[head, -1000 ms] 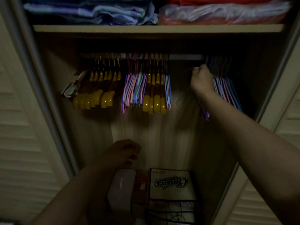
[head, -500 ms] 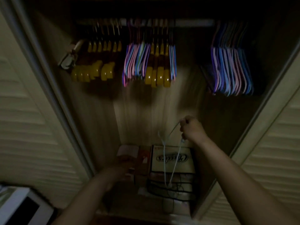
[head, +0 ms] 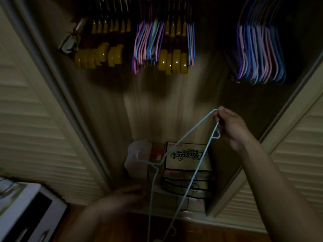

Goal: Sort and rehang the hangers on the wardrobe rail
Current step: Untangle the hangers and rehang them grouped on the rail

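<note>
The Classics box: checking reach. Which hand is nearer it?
Left. The left hand is blurred, low, just left of the Classics box; the right hand is up right, gripping the light blue hanger.

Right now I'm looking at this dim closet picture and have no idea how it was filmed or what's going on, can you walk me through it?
There is no machine here. A person wears a wide-angle camera on the head, which looks forward and down, so the two arms coming in from the bottom are their own.

The right hand pinches one corner of a light blue wire hanger, which dangles downward. The left hand is low, beside the hanger's hook; it is blurred, so I cannot tell whether it grips anything.

Above hang yellow hangers, a mixed bunch of pink, blue and yellow hangers, and a pink and blue bunch to the right.

On the wardrobe floor stands a box marked "Classics" beside a pale bag. Louvred doors frame both sides.
</note>
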Motion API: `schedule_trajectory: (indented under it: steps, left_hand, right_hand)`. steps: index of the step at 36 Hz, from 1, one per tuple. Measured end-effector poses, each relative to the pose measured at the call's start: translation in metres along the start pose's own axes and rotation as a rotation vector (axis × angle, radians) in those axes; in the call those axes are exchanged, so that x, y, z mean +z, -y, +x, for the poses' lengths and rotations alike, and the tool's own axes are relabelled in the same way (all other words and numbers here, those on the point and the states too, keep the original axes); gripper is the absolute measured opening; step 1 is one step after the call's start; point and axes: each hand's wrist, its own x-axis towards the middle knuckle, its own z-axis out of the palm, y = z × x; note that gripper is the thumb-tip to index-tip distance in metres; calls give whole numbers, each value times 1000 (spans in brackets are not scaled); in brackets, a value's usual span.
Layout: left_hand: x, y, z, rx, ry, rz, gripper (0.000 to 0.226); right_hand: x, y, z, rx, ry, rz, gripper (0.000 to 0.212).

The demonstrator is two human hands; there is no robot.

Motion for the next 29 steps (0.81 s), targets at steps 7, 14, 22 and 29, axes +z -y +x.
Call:
schedule_trajectory:
  steps: [7, 14, 22, 29]
  left_hand:
    - [13, -7, -18, 128, 237, -244, 36]
    - [25, -35, -4, 131, 52, -377, 19]
    - [72, -81, 28, 92, -98, -558, 41]
    - [106, -89, 57, 147, -284, -579, 24]
  right_hand:
    - [3, -35, 20, 152, -146, 54, 28]
    - [37, -68, -20, 386, 121, -382, 26]
    - [94, -105, -121, 530, 628, -324, 50]
    - [90, -105, -124, 326, 501, -410, 36]
